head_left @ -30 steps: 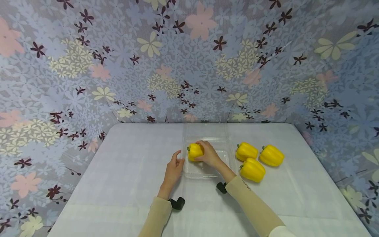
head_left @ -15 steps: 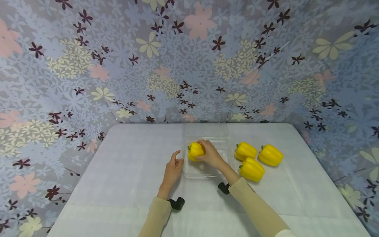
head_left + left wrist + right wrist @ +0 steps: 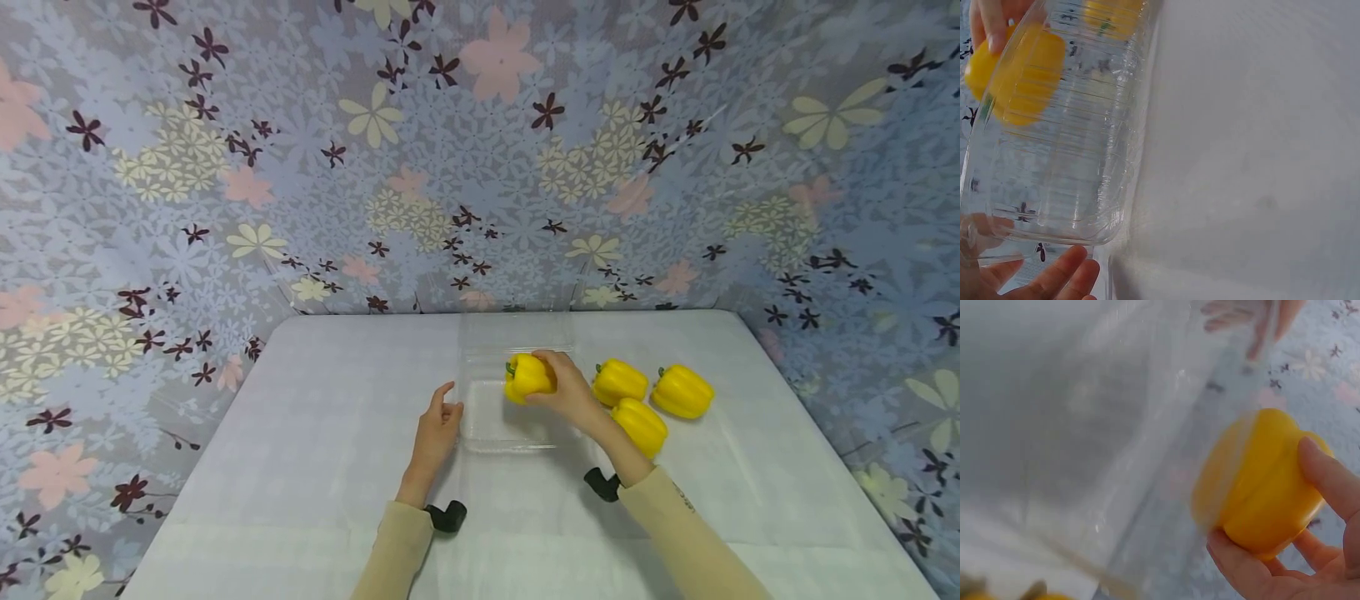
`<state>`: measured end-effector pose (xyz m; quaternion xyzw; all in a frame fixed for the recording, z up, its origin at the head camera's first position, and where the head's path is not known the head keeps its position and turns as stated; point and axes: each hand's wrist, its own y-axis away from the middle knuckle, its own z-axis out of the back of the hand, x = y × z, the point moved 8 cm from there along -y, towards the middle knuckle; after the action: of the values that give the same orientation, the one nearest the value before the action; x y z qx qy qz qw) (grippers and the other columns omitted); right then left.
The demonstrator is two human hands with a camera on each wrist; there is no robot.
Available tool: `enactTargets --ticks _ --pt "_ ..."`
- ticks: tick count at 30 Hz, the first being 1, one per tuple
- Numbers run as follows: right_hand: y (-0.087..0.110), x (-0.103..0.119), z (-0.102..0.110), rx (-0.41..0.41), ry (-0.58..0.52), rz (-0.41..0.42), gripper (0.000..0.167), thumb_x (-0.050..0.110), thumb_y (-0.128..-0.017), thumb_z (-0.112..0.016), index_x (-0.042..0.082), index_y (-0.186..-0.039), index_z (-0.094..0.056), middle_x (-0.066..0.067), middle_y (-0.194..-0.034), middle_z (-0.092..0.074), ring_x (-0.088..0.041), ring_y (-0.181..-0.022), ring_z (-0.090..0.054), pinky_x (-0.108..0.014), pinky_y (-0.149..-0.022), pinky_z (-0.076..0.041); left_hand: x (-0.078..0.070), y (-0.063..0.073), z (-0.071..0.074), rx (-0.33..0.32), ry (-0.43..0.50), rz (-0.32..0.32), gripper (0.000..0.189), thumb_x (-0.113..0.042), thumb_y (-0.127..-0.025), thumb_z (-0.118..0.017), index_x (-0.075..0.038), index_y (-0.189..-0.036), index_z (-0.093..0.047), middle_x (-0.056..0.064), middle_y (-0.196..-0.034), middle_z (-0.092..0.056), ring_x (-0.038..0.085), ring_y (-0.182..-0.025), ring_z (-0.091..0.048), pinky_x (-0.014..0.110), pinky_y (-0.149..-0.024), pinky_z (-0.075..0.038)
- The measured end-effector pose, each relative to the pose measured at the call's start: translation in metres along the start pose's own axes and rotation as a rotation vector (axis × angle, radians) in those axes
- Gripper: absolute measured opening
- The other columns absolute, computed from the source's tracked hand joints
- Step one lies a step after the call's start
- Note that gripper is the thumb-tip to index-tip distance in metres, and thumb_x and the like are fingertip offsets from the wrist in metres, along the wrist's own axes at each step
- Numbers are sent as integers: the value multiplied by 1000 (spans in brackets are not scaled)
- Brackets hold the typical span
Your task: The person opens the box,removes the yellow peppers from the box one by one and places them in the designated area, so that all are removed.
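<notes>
My right hand [image 3: 568, 392] grips a yellow bell pepper [image 3: 525, 379] between thumb and fingers, its green stem toward the left. The bell pepper is held above a clear plastic container [image 3: 487, 435], whose hinged lid [image 3: 517, 332] lies back toward the wall. In the right wrist view, thumb and fingers [image 3: 1335, 481] are on opposite sides of the bell pepper [image 3: 1260, 487]. My left hand [image 3: 437, 429] stays beside the container's left side, fingers relaxed, index extended. In the left wrist view its fingertips [image 3: 1072, 265] are right at the container's rim [image 3: 1054, 239].
Three more yellow bell peppers [image 3: 682, 392] rest on the white-covered table [image 3: 337, 433], right of the container; the right forearm partly overlaps one [image 3: 641, 427]. Black wrist-worn cameras [image 3: 448, 517] stick out at both cuffs. A floral curtain [image 3: 480, 167] stands behind the table.
My right hand has moved right with the bell pepper, from the container's left half toward its right half. The left hand has stayed in place.
</notes>
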<state>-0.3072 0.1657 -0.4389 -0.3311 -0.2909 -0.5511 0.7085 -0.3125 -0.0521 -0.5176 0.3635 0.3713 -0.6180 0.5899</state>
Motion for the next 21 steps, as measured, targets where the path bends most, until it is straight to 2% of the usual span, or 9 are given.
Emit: enactTargets --ticks 6,14,21 --pt "14 -6 32 -44 9 -35 65 8 -81 -74 -3 -137 -41 -26 -134 -45 -40 -123 -44 -56 -107 -34 -2 0 0 0 -5 -6 44 -22 -98 -51 -14 -141 -44 13 -102 -69 21 -90 -64 37 -78 -50" --pt "30 -25 72 -70 52 -90 67 16 -84 -73 -1 -138 -37 -25 -135 -42 -39 -121 -43 -57 -104 -34 0 0 1 -7 -7 -19 44 -21 -98 -52 -13 -140 -45 13 -100 -68 21 -89 -64 35 -77 -50" --pt "56 -44 105 -127 107 -146 69 16 -85 -72 -4 -140 -35 -29 -135 -41 -40 -117 -41 -58 -99 -37 -1 1 0 -8 -11 -35 44 -20 -97 -52 -12 -140 -45 14 -99 -69 22 -89 -65 36 -76 -51"
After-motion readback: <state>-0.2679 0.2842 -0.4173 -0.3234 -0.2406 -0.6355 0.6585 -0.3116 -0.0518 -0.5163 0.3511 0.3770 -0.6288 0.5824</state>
